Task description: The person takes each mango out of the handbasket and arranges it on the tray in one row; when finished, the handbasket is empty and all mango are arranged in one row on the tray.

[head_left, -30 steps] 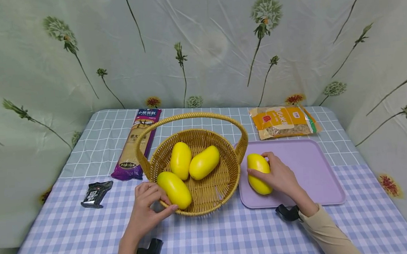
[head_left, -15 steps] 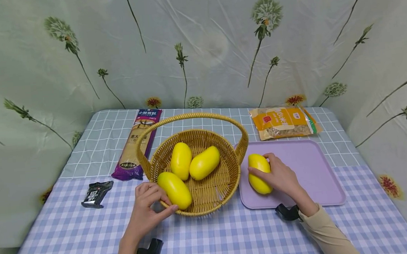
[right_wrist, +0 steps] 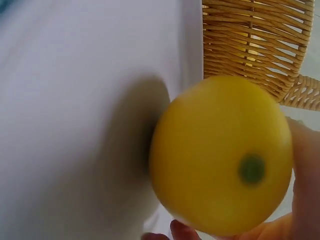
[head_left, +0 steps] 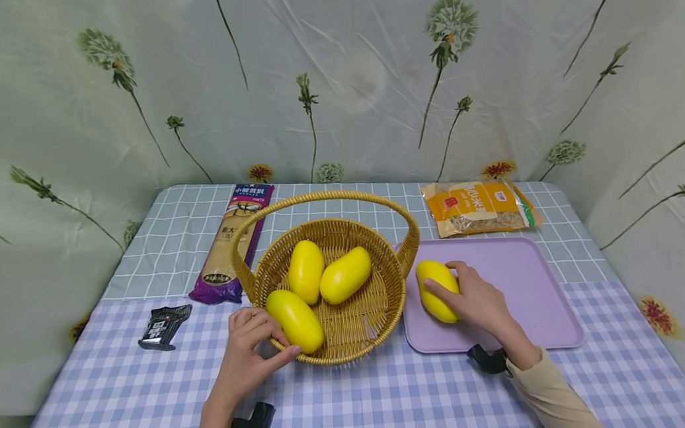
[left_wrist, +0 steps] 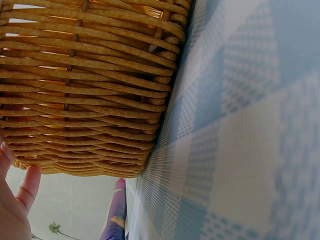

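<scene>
A round wicker basket [head_left: 384,291] with a tall arched handle stands mid-table, holding three yellow mangoes, one of them a mango [head_left: 347,275] on the right. My left hand [head_left: 250,343] grips the basket's near-left rim, beside the mango [head_left: 294,320] closest to it. In the left wrist view the woven side of the basket [left_wrist: 85,100] fills much of the picture. On the right, my right hand [head_left: 480,300] holds another mango [head_left: 437,290] over the left part of a lilac tray [head_left: 521,294], thumb on one side and fingers round the other. Its green stem spot faces the right wrist camera.
Behind the basket's left side lies a purple pasta packet [head_left: 225,249]. A small black wrapped packet [head_left: 163,328] is left of my left hand. An orange grain bag [head_left: 479,206] lies behind the tray. A flowered curtain [head_left: 356,74] hangs beyond the table.
My right hand and the mango in it have shifted slightly, the mango's near end rising a little in the head view. The left hand and basket hold their place.
</scene>
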{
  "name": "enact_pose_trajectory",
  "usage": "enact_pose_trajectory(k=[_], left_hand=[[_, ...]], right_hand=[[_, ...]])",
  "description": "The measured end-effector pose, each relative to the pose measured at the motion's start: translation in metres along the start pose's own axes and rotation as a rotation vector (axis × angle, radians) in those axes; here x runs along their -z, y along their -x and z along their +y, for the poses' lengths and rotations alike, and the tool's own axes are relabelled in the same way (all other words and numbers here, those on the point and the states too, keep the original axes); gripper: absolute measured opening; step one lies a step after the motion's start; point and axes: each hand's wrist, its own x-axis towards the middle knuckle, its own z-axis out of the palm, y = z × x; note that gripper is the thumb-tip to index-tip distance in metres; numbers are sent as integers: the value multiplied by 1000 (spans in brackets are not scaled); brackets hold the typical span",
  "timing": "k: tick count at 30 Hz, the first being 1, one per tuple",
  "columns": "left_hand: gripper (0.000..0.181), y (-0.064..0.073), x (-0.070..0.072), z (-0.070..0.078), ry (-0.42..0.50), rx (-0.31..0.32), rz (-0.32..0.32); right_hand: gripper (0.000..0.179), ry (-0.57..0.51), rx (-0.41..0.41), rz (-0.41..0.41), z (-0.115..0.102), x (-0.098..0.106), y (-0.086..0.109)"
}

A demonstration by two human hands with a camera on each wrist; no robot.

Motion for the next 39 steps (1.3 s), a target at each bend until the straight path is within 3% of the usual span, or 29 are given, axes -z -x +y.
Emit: enact_pose_trajectory(k=[9,15,19,23,26,33,39], left_hand=[[31,0,0,0,1,8,-3],[32,0,0,1,1,11,-3],[32,0,0,0,-1,10,-2],[32,0,0,0,1,5,1],[31,0,0,0,3,3,3],[31,-1,0,-1,15,-14,9],[31,0,-1,-2,33,-30,22]], right_hand=[[86,39,-14,60,1,6,11],[70,40,50,220,-2,8,19],[49,12,171,388,-10,8,24],[27,-32,365,545,-21,8,28],[19,-66,500,612,-32,7,29],[11,-129,667,581,-59,6,30],[9,-149,732,518,-86,2,24]])
